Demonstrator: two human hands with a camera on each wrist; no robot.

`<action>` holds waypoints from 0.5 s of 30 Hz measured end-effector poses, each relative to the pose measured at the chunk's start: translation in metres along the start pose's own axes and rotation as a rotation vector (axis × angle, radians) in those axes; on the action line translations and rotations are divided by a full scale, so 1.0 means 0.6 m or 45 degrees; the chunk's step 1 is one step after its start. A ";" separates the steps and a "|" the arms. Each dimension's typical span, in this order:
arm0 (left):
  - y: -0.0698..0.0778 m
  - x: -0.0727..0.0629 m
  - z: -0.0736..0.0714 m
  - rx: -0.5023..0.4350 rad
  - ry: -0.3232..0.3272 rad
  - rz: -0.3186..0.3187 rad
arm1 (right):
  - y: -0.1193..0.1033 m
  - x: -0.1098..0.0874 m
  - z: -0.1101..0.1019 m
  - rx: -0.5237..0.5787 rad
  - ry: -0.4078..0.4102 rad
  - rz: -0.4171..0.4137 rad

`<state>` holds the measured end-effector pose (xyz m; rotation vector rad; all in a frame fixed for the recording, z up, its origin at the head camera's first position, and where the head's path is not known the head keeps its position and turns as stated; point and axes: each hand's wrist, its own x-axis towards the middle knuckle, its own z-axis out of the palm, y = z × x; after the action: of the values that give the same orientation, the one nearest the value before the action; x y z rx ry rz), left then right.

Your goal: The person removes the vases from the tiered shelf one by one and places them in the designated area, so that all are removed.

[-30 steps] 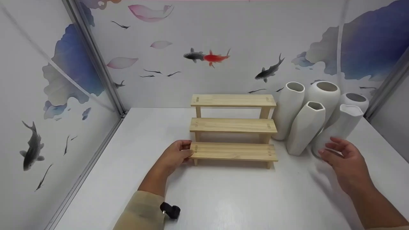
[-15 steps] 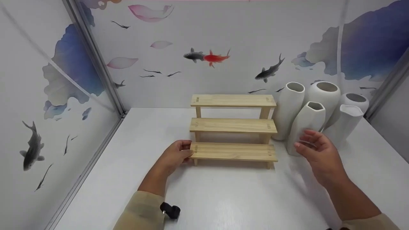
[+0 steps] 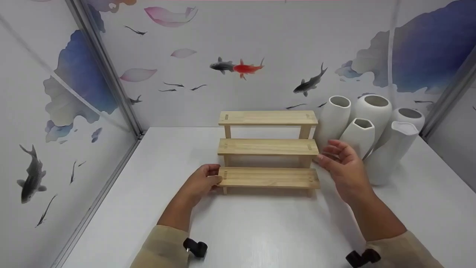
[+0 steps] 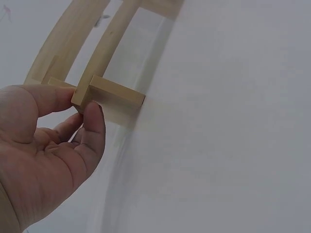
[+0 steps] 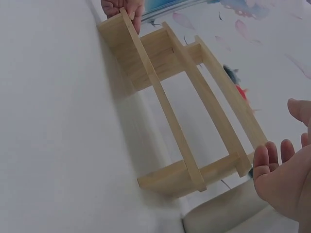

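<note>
A three-tier wooden display stand stands on the white table in the head view. My left hand pinches the left end of its lowest tier. In the left wrist view, the fingers of that hand close on the board's corner, just beside a short leg. My right hand is at the right end of the middle tier, fingers loosely bent and apart, holding nothing. It overlaps the white vases behind it. From the right wrist view, the right hand shows relaxed fingers close to the stand's upper tiers.
Several white vases cluster right of the stand, among them a tall one, a rounded one and a wavy-rimmed one. Behind is a wall printed with fish. A metal frame post edges the left panel.
My right hand has moved left, from in front of the wavy-rimmed vase to the stand's right end. The left hand keeps its hold. The head view has shifted slightly.
</note>
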<state>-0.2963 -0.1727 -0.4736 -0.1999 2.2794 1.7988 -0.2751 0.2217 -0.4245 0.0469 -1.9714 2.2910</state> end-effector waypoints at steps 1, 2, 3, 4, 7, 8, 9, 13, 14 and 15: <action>0.000 0.000 -0.001 0.006 0.003 0.003 | 0.000 0.002 0.006 0.016 -0.005 0.002; 0.000 0.000 -0.001 0.009 0.005 0.004 | 0.000 0.004 0.011 0.026 -0.008 0.004; 0.000 0.000 -0.001 0.008 0.006 0.005 | 0.000 0.006 0.016 0.021 -0.008 0.004; 0.000 0.000 -0.001 0.008 0.008 0.005 | 0.000 0.008 0.021 0.013 -0.008 0.008; 0.004 -0.002 -0.002 0.008 0.034 0.004 | -0.004 0.013 0.035 0.005 -0.001 0.018; 0.006 -0.003 -0.003 0.004 0.051 0.007 | -0.005 0.015 0.040 0.008 0.001 0.022; 0.009 -0.003 -0.004 0.002 0.071 0.010 | -0.007 0.017 0.044 0.016 0.005 0.024; 0.024 -0.004 -0.007 0.008 0.164 0.040 | -0.013 0.021 0.060 0.018 0.020 0.019; 0.028 -0.005 -0.007 0.015 0.186 0.055 | -0.014 0.022 0.063 0.016 0.024 0.014; 0.033 -0.005 -0.008 0.024 0.208 0.067 | -0.014 0.022 0.067 0.011 0.029 0.008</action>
<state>-0.2985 -0.1727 -0.4533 -0.2965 2.4331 1.8486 -0.2894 0.1844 -0.4086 0.0150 -1.9538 2.2935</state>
